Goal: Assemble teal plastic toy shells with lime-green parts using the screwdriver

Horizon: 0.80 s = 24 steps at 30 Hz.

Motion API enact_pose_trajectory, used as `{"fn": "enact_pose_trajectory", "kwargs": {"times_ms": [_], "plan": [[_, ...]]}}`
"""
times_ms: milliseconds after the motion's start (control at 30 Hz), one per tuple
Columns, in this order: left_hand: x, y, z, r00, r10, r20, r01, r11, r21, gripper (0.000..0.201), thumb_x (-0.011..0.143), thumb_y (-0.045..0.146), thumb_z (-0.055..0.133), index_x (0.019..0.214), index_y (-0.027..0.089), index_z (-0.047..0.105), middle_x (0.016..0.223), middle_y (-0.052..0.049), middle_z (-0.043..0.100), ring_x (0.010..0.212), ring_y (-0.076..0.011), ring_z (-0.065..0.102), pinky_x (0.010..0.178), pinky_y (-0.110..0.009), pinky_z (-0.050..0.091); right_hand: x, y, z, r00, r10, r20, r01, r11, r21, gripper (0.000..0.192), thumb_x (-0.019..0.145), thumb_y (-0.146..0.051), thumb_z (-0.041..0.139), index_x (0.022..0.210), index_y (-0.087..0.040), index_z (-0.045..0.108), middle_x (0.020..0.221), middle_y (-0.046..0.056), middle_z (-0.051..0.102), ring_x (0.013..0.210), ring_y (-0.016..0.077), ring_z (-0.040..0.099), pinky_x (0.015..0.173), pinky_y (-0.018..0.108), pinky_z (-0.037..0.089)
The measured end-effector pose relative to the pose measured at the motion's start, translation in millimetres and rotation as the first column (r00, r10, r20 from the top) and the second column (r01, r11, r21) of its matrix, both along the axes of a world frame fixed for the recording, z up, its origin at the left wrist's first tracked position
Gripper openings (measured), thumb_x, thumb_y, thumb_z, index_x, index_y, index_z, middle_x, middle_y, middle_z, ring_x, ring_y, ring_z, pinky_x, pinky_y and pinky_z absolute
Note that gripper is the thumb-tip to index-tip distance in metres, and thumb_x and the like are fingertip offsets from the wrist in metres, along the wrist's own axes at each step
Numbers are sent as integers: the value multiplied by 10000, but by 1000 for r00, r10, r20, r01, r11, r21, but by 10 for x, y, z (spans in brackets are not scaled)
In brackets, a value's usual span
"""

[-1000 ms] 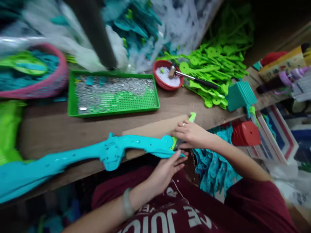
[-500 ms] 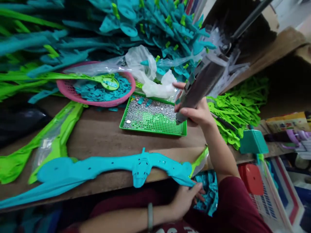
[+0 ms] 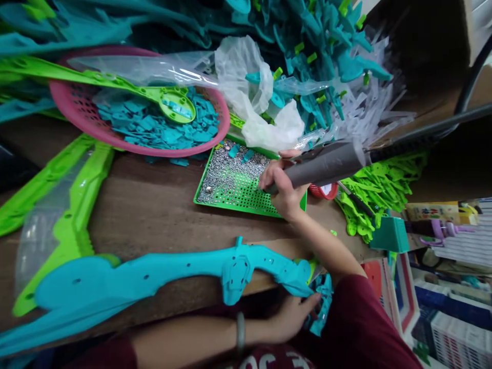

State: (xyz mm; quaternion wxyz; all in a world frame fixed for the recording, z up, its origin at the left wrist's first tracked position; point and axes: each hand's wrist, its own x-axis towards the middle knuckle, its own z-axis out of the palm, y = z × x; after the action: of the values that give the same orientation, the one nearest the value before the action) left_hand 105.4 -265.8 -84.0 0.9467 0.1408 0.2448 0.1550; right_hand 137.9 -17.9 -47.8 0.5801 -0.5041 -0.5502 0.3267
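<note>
My right hand grips a grey electric screwdriver, tilted nearly flat above a green perforated tray. Small silver screws lie in the tray, mostly toward its left and back. The driver's tip is hidden by my fingers, so I cannot tell whether they also hold a screw. A long blue plastic bow-shaped part lies along the table's near edge. My left hand, below its right end, has its fingers closed around the tip. Small blue plastic pieces sit just beside those fingers.
A pink basket of blue pieces stands behind the tray at left. Green frame parts lie left, and more green parts are heaped right. A small red basket sits beside the tray. The driver's cable runs rightward.
My right hand has moved slightly left over the tray, and the screwdriver has tipped from steep to nearly flat. The left hand stays at the blue part's end. The view has shifted.
</note>
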Motion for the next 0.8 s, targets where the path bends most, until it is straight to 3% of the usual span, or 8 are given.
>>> {"fn": "enact_pose_trajectory", "kwargs": {"times_ms": [100,233,300,400,500,600,700,800], "plan": [[29,4,18,998,-27,-51,33,994,104,432,721,612,781,910,234,690,837,-42,721,850,-263,655,870,-403,528,-15,2,-35,1000,8,16,-8,1000,-9,525,775,-704,588,1054,-282,447,537,-110,385,425,138,461,476,327,454],[81,22,4,993,-41,-112,65,972,226,455,736,667,730,866,235,671,815,-43,714,831,-254,646,860,-394,529,-83,58,-47,997,56,-53,-50,993,104,437,824,-601,623,1059,-279,442,543,-116,396,408,125,457,452,299,439],[111,42,-12,988,-47,-150,87,957,277,479,720,700,711,777,230,635,743,-33,686,784,-245,636,843,-392,526,-112,69,40,991,70,-114,-51,986,156,434,828,-539,666,1104,-279,454,558,-114,425,405,120,472,440,285,438],[142,74,-8,979,-71,-192,131,939,319,520,727,736,650,685,222,581,641,-15,626,707,-226,614,781,-385,527,-57,-113,341,983,44,-180,-2,974,225,368,848,-431,688,1112,-294,472,573,-110,465,432,114,513,446,264,462],[152,97,19,975,-117,-188,173,931,320,506,778,716,585,693,216,588,644,-17,624,675,-216,605,699,-359,518,148,-632,695,991,-73,-110,98,966,241,272,884,-409,636,1092,-309,493,555,-115,447,427,100,505,428,231,471],[161,114,6,972,-156,-178,208,923,324,438,814,637,574,688,218,592,628,-8,625,651,-205,600,658,-331,502,394,-1365,864,988,-144,55,128,967,220,243,913,-400,597,1124,-327,501,527,-124,419,376,94,463,374,203,455],[168,106,-41,969,-160,-190,221,905,363,375,824,539,579,626,221,579,575,-2,610,587,-182,558,606,-306,482,580,-2027,789,982,-136,129,116,981,154,304,935,-323,571,1226,-327,480,561,-110,461,428,106,519,417,218,504],[174,83,-94,965,-130,-229,220,877,428,351,831,463,571,575,223,559,546,-8,603,583,-179,548,596,-299,485,645,-2369,631,984,-150,100,136,981,138,329,946,-292,564,1257,-311,461,594,-99,489,466,106,538,445,221,513]]}}
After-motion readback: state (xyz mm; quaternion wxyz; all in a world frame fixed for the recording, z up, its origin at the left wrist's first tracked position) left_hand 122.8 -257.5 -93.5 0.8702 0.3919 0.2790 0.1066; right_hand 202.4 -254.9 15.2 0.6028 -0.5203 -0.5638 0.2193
